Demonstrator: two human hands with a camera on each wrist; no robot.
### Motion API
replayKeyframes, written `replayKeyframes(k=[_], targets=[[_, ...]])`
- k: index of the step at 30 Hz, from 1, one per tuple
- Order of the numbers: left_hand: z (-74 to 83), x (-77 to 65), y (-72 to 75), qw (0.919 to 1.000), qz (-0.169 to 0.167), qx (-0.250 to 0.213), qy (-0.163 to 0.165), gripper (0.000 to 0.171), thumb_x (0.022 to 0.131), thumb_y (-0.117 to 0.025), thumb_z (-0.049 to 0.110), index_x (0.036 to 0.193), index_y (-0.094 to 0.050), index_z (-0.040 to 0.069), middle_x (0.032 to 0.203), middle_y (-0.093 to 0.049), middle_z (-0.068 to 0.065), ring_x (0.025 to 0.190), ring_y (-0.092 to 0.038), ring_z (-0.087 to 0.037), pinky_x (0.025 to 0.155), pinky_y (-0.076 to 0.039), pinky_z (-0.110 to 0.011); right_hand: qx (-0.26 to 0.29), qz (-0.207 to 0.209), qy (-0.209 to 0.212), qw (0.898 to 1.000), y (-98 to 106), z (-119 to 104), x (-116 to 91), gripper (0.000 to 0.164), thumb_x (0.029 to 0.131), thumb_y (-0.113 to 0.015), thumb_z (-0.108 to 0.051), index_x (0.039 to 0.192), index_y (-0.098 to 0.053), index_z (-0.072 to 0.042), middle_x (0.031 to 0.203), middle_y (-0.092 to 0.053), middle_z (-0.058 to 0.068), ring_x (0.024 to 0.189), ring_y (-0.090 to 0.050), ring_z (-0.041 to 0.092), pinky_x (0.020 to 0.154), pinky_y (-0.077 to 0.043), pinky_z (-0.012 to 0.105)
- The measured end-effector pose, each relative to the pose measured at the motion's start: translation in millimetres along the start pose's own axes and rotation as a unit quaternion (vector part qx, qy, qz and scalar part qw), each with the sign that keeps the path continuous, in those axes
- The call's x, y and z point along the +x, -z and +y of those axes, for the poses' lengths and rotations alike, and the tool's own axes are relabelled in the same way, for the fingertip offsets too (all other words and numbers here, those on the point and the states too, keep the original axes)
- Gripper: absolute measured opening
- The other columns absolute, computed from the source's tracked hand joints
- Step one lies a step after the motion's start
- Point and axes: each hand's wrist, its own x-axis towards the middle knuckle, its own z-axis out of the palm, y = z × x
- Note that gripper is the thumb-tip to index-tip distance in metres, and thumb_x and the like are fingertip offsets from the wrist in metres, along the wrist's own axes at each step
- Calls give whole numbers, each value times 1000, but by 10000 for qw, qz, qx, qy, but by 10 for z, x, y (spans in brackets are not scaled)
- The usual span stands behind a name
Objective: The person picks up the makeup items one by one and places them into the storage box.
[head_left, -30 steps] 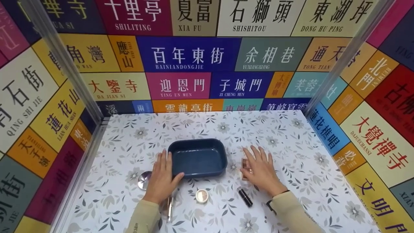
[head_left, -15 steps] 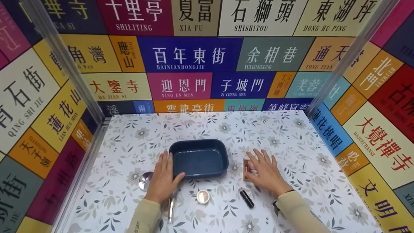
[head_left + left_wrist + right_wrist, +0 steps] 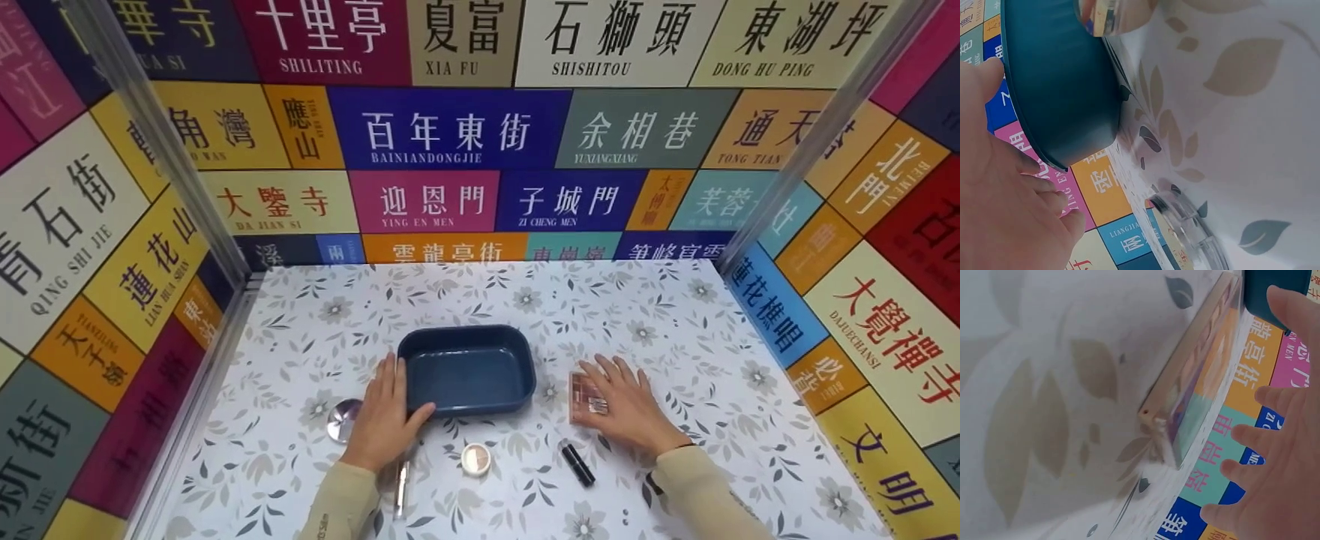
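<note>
A dark blue rectangular basin (image 3: pixel 471 375) stands in the middle of the table. My left hand (image 3: pixel 384 416) lies along its left side, fingers straight and thumb toward the near left corner; in the left wrist view the fingers (image 3: pixel 1044 188) are beside the basin's rim. To the right, my right hand (image 3: pixel 634 405) spreads over the right part of a small eyeshadow palette (image 3: pixel 581 396) with a clear lid. In the right wrist view, the fingers (image 3: pixel 1247 430) stay apart from the palette (image 3: pixel 1190 354), holding nothing.
A round shiny case (image 3: pixel 343 420) lies left of my left hand, partly hidden. A slim tube (image 3: pixel 402 491) is by that wrist. A round powder compact (image 3: pixel 475 459) and a black lipstick-like tube (image 3: pixel 577 465) lie in front. Printed walls (image 3: pixel 450 127) enclose the table.
My right hand has drawn back slightly to the right and nearer me, uncovering more of the palette. The left hand stays beside the basin. The head view has shifted slightly.
</note>
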Motion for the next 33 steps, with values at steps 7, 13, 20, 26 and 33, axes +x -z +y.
replayKeyframes(k=[7, 13, 20, 26, 33], targets=[[0, -16, -9, 9997, -192, -78, 118, 91, 99, -57, 54, 159, -17, -2, 168, -2, -14, 153, -4, -30, 123, -11, -48, 30, -34, -8, 10000, -24, 33, -28, 103, 77, -71, -74, 158, -36, -21, 163, -28, 15, 147, -20, 48, 112, -9, 75], [-10, -27, -22, 9996, -241, -84, 126, 91, 98, -58, 53, 159, -18, -1, 168, -3, -12, 153, -4, -28, 122, -13, -49, -94, -100, 37, 9999, -50, 61, -42, 105, 75, -71, -75, 157, -38, -20, 161, -30, 17, 145, -23, 49, 109, -14, 77], [-13, -38, -26, 9998, -190, -48, 4, 91, 99, -53, 58, 159, -20, -2, 167, -10, -16, 153, -11, -31, 121, -18, -53, -30, -251, -46, 9997, -78, 94, -58, 105, 74, -74, -73, 158, -37, -22, 163, -27, 14, 147, -21, 47, 111, -13, 75], [-18, -44, -41, 9999, -35, -123, -76, 88, 99, -58, 52, 157, -24, -5, 165, -17, -21, 151, -17, -36, 119, -21, -57, 18, -259, -48, 9997, -111, 120, -65, 101, 76, -74, -72, 157, -40, -23, 161, -32, 14, 146, -23, 47, 110, -15, 75], [-26, -40, -68, 9999, -69, -74, 5, 91, 99, -57, 53, 158, -19, -5, 166, -13, -20, 152, -12, -34, 120, -20, -55, 61, -272, -11, 9996, -131, 137, -36, 99, 75, -72, -73, 156, -40, -26, 159, -37, 13, 143, -31, 45, 109, -22, 74]])
